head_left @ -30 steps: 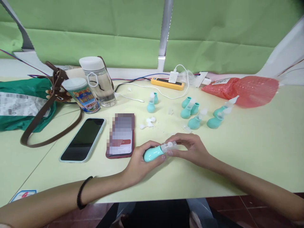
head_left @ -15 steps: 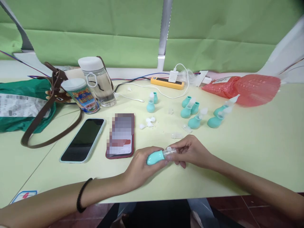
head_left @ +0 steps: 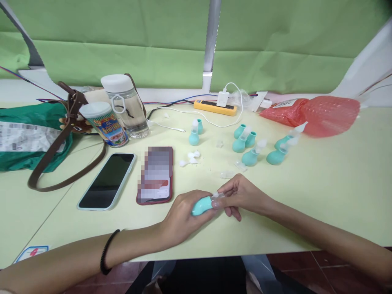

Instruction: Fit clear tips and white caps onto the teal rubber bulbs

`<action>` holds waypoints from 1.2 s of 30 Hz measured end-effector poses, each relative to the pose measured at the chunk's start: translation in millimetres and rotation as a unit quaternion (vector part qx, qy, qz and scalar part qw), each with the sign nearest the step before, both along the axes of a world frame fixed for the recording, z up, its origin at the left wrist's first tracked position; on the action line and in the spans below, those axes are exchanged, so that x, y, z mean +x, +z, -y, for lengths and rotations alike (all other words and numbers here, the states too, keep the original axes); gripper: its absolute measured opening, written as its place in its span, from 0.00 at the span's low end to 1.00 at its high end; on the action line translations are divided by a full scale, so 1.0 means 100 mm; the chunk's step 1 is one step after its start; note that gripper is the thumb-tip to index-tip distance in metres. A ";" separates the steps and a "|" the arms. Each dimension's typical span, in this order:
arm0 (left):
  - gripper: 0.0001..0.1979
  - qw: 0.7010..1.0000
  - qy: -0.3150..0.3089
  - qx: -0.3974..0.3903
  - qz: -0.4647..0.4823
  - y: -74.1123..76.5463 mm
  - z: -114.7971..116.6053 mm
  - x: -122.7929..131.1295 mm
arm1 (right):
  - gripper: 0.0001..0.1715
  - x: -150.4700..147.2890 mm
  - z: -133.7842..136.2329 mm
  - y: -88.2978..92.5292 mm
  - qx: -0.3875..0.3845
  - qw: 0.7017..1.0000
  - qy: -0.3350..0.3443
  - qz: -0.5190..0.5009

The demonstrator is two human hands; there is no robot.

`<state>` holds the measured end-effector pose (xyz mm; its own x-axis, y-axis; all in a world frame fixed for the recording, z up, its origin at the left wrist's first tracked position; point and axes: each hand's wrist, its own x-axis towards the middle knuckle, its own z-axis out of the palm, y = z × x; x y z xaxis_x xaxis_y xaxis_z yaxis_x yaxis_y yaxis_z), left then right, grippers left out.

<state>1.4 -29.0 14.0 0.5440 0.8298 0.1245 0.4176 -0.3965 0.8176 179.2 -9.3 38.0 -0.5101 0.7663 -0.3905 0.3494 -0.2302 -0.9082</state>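
Observation:
My left hand (head_left: 183, 214) is closed round a teal rubber bulb (head_left: 201, 205), held just above the near edge of the pale yellow table (head_left: 321, 192). My right hand (head_left: 241, 195) pinches the clear plastic tip (head_left: 218, 197) at the bulb's right end. A loose clear tip (head_left: 227, 174) lies on the table just beyond my right hand. Several more teal bulbs with clear tips (head_left: 251, 155) stand further back, right of centre, and another teal bulb (head_left: 194, 134) stands at centre.
Two phones, one dark (head_left: 107, 181) and one in a red case (head_left: 156, 174), lie left of my hands. Behind them are a printed cup (head_left: 105, 123), a water bottle (head_left: 127, 105), a brown strap (head_left: 58, 143) and a green bag (head_left: 27, 134). A yellow power strip (head_left: 215, 107) and red bag (head_left: 318, 114) lie at the back.
Both hands have drawn slightly nearer and lower with the bulb. My right hand has shifted from covering the clear tip to pinching it. A loose clear tip now shows on the table.

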 end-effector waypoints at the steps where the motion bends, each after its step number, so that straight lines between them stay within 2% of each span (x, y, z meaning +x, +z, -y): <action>1: 0.11 1.000 0.005 -0.014 0.007 0.00 0.00 0.00 | 0.15 0.00 0.00 -0.01 0.009 1.000 -0.004 -0.003; 6: 0.13 0.996 0.041 -0.062 0.051 -0.01 -0.01 -0.01 | 0.16 0.04 -0.06 0.09 0.059 0.997 0.021 0.045; 9: 0.11 0.991 0.059 -0.081 0.084 -0.02 -0.02 -0.02 | 0.19 0.11 -0.26 0.21 0.171 0.980 -0.022 0.094; 12: 0.07 0.989 0.060 -0.092 0.102 -0.02 -0.03 -0.02 | 0.18 0.14 -0.56 0.25 0.338 0.928 -0.081 0.133; 13: 0.06 0.989 0.058 -0.093 0.104 -0.03 -0.03 -0.02 | 0.17 0.13 -0.66 0.24 0.378 0.909 -0.082 0.155; 15: 0.05 0.989 0.057 -0.088 0.105 -0.03 -0.04 -0.03 | 0.16 0.08 -0.82 0.18 0.426 0.880 -0.054 0.202; 17: 0.05 0.988 0.061 -0.093 0.104 -0.03 -0.04 -0.03 | 0.18 0.01 -0.93 0.11 0.456 0.855 0.007 0.246; 20: 0.05 0.985 0.068 -0.112 0.108 -0.01 -0.04 -0.03 | 0.22 -0.08 -1.01 0.02 0.476 0.821 0.096 0.300; 22: 0.04 0.985 0.064 -0.116 0.108 0.00 -0.04 -0.03 | 0.22 -0.10 -1.04 -0.01 0.477 0.811 0.116 0.318; 27: 0.04 0.987 0.052 -0.104 0.109 0.00 -0.04 -0.03 | 0.15 -0.03 -1.07 -0.03 0.452 0.828 0.084 0.322; 32: 0.07 0.986 0.055 -0.108 0.117 -0.01 -0.03 -0.03 | 0.17 0.00 -1.03 -0.03 0.430 0.843 0.102 0.307; 36: 0.11 0.981 0.070 -0.126 0.127 -0.01 -0.02 -0.03 | 0.12 -0.04 -1.00 -0.04 0.436 0.843 0.113 0.293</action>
<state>-1.1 -26.6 13.0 0.4007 0.9159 0.0224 0.2236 -0.1215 0.9671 175.0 90.4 33.8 -0.5970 0.8015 0.0357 0.7429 0.5690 -0.3526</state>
